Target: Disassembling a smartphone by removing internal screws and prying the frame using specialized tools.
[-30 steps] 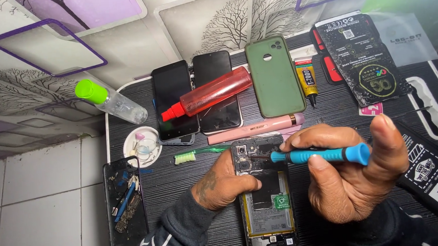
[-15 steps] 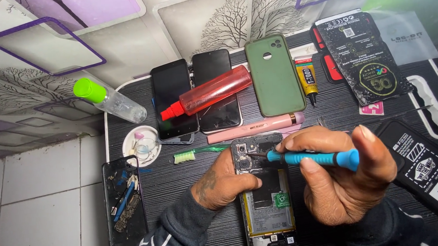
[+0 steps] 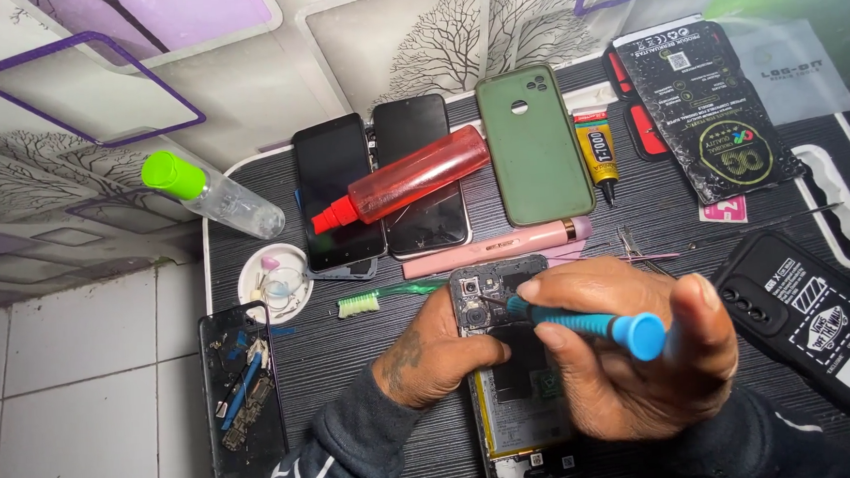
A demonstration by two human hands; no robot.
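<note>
**Screwdriver tip on an opened phone**

The right hand (image 3: 635,354), in the lower centre-right of the frame, is curled around a blue-handled screwdriver (image 3: 585,324); thumb and forefinger pinch the shaft while the other fingers fan loosely outward. The tool lies nearly level, its cap pointing right and its tip touching the upper part of the opened phone (image 3: 515,380) near the camera module. The left hand (image 3: 436,350) is half closed, gripping the phone's left edge, its thumb lying across the phone's upper left part. Both forearms, in dark sleeves, come up from the bottom edge of the frame. The phone lies flat on the dark bench (image 3: 353,340), lower centre, its back removed and its insides showing.

Just above it are a pink tube (image 3: 493,248) and a green toothbrush (image 3: 384,296). Further up lie two dark phones, a red bottle (image 3: 408,184) across them, and a green phone case (image 3: 534,146).
</note>
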